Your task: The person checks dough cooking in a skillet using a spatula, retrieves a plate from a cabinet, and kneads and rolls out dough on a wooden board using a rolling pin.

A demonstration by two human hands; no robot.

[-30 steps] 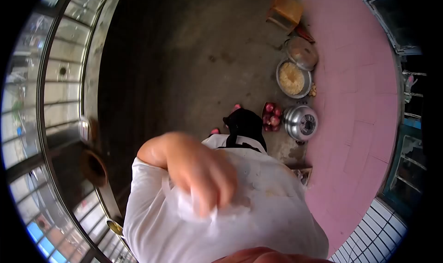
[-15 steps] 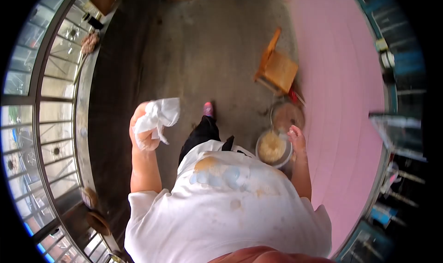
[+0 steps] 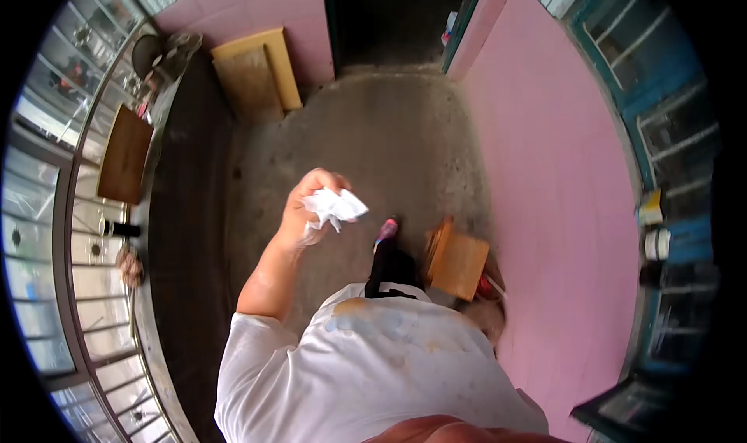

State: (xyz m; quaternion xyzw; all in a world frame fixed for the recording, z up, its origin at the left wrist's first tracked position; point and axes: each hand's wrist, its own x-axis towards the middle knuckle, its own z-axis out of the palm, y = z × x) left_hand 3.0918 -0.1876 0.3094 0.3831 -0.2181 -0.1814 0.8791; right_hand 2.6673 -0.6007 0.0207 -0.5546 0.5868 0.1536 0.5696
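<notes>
My left hand (image 3: 307, 196) is raised in front of my body, its fingers closed around a crumpled white tissue (image 3: 334, 206). The tissue's loose edges stick out past the fingers and hang below the palm. My right hand is out of sight. Below me is my white shirt (image 3: 405, 357), with orange and bluish stains on the front. One foot in a pink shoe (image 3: 388, 227) shows on the floor ahead.
A wooden chair (image 3: 459, 266) stands by the pink wall (image 3: 545, 171) at the right, with a basin (image 3: 484, 318) behind it. Boards (image 3: 261, 73) lean on the far wall beside a dark doorway (image 3: 393, 19). A ledge with a black cylinder (image 3: 118, 228) runs under the barred windows at left.
I have walked forward, past the chair and basins, and the doorway has come into view. My left hand has moved toward the middle with the tissue. My right hand has left the view.
</notes>
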